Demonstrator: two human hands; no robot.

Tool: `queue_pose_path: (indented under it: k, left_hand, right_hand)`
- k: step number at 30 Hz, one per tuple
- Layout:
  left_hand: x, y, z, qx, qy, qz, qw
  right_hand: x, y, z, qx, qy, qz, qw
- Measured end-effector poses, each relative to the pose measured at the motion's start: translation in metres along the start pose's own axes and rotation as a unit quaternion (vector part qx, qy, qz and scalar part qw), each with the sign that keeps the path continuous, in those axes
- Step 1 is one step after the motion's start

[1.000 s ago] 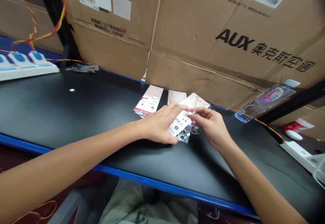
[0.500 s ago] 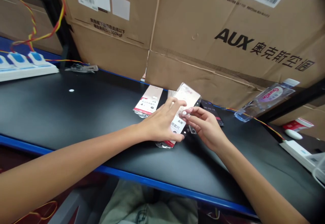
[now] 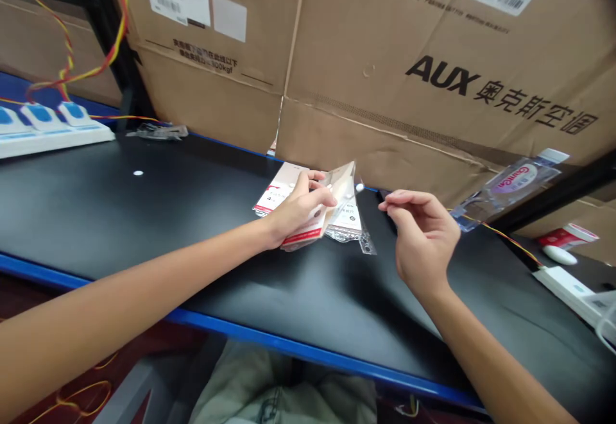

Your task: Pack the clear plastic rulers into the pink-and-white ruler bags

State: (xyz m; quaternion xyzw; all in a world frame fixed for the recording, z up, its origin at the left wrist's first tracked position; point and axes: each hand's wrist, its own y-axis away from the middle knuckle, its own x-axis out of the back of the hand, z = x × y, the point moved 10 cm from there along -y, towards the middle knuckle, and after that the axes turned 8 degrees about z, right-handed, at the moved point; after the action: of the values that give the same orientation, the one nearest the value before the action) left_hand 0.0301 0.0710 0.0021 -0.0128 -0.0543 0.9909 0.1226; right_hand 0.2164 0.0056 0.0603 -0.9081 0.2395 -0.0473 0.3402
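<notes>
My left hand (image 3: 304, 207) grips a clear plastic ruler-set packet (image 3: 312, 226), with a cream card and a red band. The packet tilts up and its clear top stands apart from the card. A second packet (image 3: 350, 217) lies behind it on the table, partly hidden. Another packet (image 3: 274, 196), marked with a 4, lies to the left under my left hand. My right hand (image 3: 423, 235) hovers to the right, apart from the packets, thumb and fingertips pinched together. Whatever is between those fingertips, if anything, is too small to make out. A small white dot (image 3: 360, 188) shows beside the held packet.
Large cardboard boxes (image 3: 366, 122) stand along the back. A dark phone (image 3: 391, 224) is mostly hidden behind my right hand. To the right lies a clear plastic package (image 3: 510, 183). A white power strip (image 3: 58, 138) sits at left, and a white dot (image 3: 138, 172) lies on the black table (image 3: 158, 231).
My right hand has drawn back to the right, away from the packet. My left hand has tilted the packet and shifted slightly left, uncovering the packet behind it.
</notes>
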Motion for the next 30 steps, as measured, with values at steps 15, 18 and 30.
queue_pose_path:
  k: [15, 18, 30]
  left_hand:
    - [-0.041, 0.027, 0.004, 0.190, 0.288, -0.232, 0.910]
    - [-0.042, 0.027, -0.001, 0.208, 0.282, -0.222, 0.910]
    - [-0.044, 0.026, -0.012, 0.196, 0.244, -0.239, 0.919]
  right_hand:
    - [-0.026, 0.011, 0.025, -0.098, 0.008, -0.153, 0.983]
    - [-0.028, 0.012, 0.027, -0.102, 0.019, -0.169, 0.980]
    - [-0.039, 0.020, 0.018, -0.043, 0.047, -0.233, 0.971]
